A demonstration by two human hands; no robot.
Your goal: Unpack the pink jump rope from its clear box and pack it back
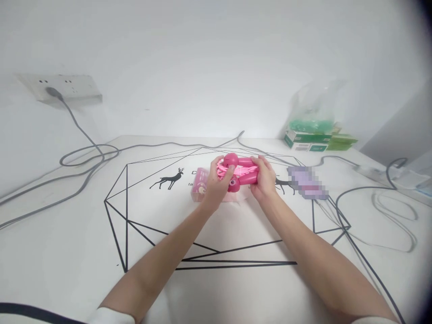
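A pink jump rope (240,171), its cord bundled between two darker pink handles, is held up in front of me by both hands. Each handle has a rounded end, and the nearer one shows an eye. My left hand (216,185) is closed around the rounded ends and part of the cord, thumb on top. Around the other ends of the handles, my right hand (264,179) is closed. Behind and below the hands lies a pink clear-sided box (199,189), partly covered by my left hand and the rope.
A white mat with black lines and deer (170,180) lies on the white table. To the right is a pixelated phone-like item (308,182). Green-and-white boxes (308,138) and a plastic bag (315,105) stand at the back right. Grey cables (168,144) cross the table.
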